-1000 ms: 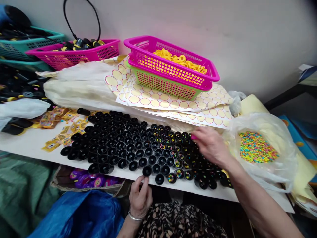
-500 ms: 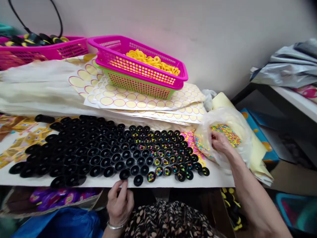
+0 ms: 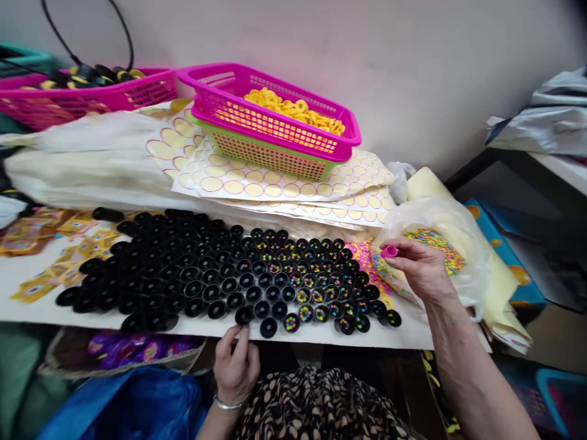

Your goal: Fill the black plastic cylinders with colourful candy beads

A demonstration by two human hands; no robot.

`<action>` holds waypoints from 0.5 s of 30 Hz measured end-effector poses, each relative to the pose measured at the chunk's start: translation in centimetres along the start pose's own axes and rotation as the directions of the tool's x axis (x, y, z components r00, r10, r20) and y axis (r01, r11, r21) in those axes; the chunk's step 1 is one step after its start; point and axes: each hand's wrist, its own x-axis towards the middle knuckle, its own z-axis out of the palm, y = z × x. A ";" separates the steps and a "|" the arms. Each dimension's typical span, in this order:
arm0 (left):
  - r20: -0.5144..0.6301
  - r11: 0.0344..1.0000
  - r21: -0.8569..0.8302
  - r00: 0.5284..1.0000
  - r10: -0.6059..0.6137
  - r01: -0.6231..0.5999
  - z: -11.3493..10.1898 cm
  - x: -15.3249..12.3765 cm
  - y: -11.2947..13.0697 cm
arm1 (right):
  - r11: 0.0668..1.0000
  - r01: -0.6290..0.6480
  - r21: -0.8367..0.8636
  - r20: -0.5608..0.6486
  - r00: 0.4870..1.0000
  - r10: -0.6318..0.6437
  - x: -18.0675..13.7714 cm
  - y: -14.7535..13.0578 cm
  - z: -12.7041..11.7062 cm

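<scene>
Many small round black cups [image 3: 234, 300] stand packed together on the white table. Those towards the right hold coloured beads [image 3: 303, 296]; the ones on the left show bare dark insides. My right hand [image 3: 419, 269] pinches a small pink cup [image 3: 389, 251] in front of a clear plastic bag [image 3: 474, 266] of multicoloured beads [image 3: 433, 247]. What the pink cup holds is hard to see. At the table's front edge, my left hand [image 3: 236, 363] is closed, its fingertips against the near side of a black cup [image 3: 244, 315]. Whether they grip it is unclear.
Behind the cups lie sheets of oval stickers [image 3: 257, 190] under a pink basket [image 3: 275, 125] of yellow rings [image 3: 293, 109]. Small yellow packets [image 3: 68, 256] are at the left. Pink beads [image 3: 362, 253] lie beside the bag. Below the edge are purple packages [image 3: 131, 351].
My right hand has come out of the bead bag, and the pink cup now shows in its fingers. My left hand stays by the same black cup. The view has shifted slightly.
</scene>
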 end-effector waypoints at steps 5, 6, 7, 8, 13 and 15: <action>0.009 1.000 -0.014 1.000 -0.007 0.007 -0.2 -0.5 -0.1 | 0.979 0.157 -0.128 0.270 0.955 -0.118 -0.5 -1.3 6.1; 0.009 1.000 -0.016 1.000 -0.009 0.009 -0.2 -0.5 -0.1 | 0.968 0.192 -0.159 0.306 0.942 -0.137 -0.6 -1.4 6.9; 0.010 1.000 -0.017 1.000 -0.008 0.008 -0.2 -0.5 -0.1 | 0.957 0.222 -0.187 0.335 0.930 -0.150 -0.6 -1.3 7.4; 0.012 1.000 -0.017 1.000 -0.008 0.008 -0.2 -0.5 -0.2 | 0.946 0.246 -0.211 0.359 0.920 -0.159 -0.6 -1.3 7.8; 0.006 1.000 -0.020 1.000 -0.009 0.009 -0.2 -0.6 -0.3 | 0.934 0.240 -0.266 0.355 0.925 -0.136 -0.6 -1.0 7.6; 0.013 1.000 -0.025 1.000 -0.019 0.019 -0.2 -0.7 -0.3 | 0.935 0.220 -0.277 0.365 0.924 -0.109 -0.6 -1.1 7.7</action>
